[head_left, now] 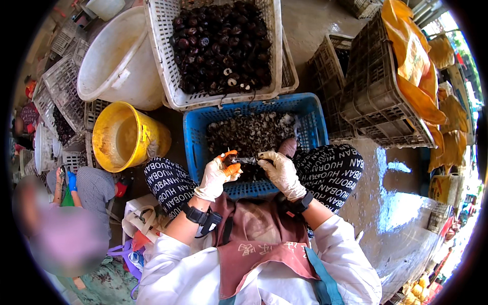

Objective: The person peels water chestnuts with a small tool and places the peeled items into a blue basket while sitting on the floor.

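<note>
Small dark piece (229, 160), mostly hidden by fingers, is sitting above the near half of the blue crate (190, 147) in the head view. Left hand (215, 176), gloved white with orange fingertip covers, is curling closed around it. Right hand (278, 172), also gloved, is pinching a slim metallic tool (247, 160) over the same crate, its tip pointing toward the left hand. Pale and dark scraps (249, 127) are lying inside the blue crate. Beyond it, a white crate (161, 56) is holding dark round produce (221, 46); left of it, a yellow bucket (155, 136) is standing
</note>
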{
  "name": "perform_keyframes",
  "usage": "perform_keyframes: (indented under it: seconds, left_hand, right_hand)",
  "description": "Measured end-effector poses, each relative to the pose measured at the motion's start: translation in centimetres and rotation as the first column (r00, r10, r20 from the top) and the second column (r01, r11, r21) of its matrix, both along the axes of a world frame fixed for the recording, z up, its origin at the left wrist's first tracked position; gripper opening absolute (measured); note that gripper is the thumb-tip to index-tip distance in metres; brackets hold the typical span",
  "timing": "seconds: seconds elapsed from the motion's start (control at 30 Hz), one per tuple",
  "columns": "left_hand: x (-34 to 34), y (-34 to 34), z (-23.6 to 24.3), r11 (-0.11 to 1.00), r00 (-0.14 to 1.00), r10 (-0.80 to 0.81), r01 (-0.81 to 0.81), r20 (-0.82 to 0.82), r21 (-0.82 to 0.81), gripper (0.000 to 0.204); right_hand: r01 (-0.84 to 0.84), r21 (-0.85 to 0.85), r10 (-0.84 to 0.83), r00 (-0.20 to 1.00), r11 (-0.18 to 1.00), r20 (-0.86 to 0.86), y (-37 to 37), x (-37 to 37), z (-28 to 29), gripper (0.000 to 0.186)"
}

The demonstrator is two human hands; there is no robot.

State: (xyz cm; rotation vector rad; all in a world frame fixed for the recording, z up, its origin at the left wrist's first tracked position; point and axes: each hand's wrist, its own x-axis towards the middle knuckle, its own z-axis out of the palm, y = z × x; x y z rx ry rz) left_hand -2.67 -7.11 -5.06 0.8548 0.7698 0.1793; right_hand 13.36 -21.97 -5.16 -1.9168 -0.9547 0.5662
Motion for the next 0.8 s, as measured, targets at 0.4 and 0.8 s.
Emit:
perform_keyframes:
  seconds: [0.4, 0.8]
  left_hand:
    - [0.2, 0.2, 1.5, 0.756, 0.948, -0.196, 0.308, -0.250, 0.577, 0.040]
    - [-1.0, 0.1, -1.7, 0.997, 0.991, 0.023, -0.033, -0.128, -0.074, 0.033]
  right_hand:
    - [-0.012, -0.130, 0.040, 0.976, 0.991, 0.213, -0.3, 0.3, 1.7, 0.017]
    - [0.088, -0.145, -0.143, 0.892, 0.985, -0.428, 0.3, -1.8, -3.5, 0.026]
